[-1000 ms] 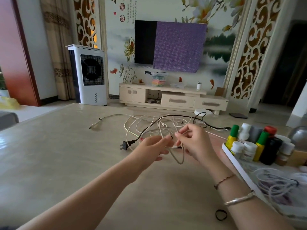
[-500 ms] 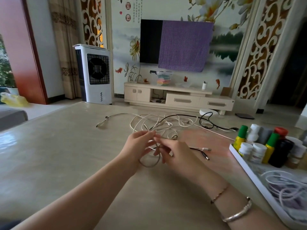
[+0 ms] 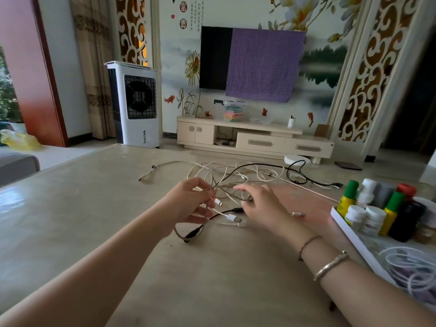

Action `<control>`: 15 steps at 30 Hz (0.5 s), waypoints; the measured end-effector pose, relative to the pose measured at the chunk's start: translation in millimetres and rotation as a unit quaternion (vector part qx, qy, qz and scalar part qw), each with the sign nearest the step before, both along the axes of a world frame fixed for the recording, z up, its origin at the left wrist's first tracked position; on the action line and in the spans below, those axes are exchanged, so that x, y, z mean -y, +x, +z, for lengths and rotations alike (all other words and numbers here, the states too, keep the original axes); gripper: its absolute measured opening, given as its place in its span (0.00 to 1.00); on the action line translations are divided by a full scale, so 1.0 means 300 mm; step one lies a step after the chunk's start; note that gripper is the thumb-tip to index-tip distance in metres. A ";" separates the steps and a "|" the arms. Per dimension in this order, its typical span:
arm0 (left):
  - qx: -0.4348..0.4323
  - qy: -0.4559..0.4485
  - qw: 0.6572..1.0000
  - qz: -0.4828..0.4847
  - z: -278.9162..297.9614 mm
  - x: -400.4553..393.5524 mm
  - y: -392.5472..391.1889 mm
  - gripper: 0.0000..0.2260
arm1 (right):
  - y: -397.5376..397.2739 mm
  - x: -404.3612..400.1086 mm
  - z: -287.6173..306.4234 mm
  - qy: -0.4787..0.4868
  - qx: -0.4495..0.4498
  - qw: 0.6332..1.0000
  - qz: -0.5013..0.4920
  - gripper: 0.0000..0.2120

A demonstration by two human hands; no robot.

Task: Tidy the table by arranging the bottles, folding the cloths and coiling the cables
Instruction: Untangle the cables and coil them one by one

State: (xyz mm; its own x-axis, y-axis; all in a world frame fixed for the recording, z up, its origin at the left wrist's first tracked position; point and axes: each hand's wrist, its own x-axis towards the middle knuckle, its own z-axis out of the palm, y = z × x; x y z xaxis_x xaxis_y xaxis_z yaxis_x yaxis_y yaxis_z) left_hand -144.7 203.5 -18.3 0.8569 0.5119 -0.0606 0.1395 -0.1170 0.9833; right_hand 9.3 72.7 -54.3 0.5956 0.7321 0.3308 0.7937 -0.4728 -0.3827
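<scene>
Beside the tangled cables (image 3: pixel 236 175), a tray (image 3: pixel 349 234) (bottles (image 3: pixel 375 208) inside).

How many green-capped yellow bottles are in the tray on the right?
2. One green-capped yellow bottle stands at the tray's far left corner; the other stands nearer the middle, beside the black bottle. Others may be hidden behind the group.

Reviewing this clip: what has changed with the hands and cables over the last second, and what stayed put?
The hands have drawn apart. The left hand still pinches the grey cable, whose loop now hangs lower beside it. The right hand has let go and spreads open over the tangle of cables. The tray of bottles has not moved on the table.
</scene>
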 end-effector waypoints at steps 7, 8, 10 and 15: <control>-0.053 -0.043 0.996 -0.056 -0.010 -0.055 0.017 0.02 | 0.044 -0.060 0.034 -0.095 0.048 0.994 -0.038 0.05; -0.056 -0.046 0.996 -0.050 -0.014 -0.059 0.022 0.03 | 0.050 -0.058 0.041 -0.089 0.059 0.993 -0.043 0.04; -0.057 -0.039 0.998 -0.013 -0.024 -0.069 0.036 0.05 | 0.057 -0.041 0.052 -0.051 0.063 0.995 -0.051 0.04; -0.008 0.000 0.993 0.121 -0.066 -0.091 0.080 0.11 | 0.038 0.016 0.076 0.042 0.051 0.996 -0.060 0.03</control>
State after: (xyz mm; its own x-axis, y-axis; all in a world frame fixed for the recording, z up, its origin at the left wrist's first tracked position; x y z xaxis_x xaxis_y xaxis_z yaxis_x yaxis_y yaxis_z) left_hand -120.7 230.9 -38.2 0.7073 0.7031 -0.0733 0.1799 -0.0786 0.9805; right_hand 20.7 67.9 -31.6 0.6374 0.6252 0.4503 0.7701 -0.5361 -0.3457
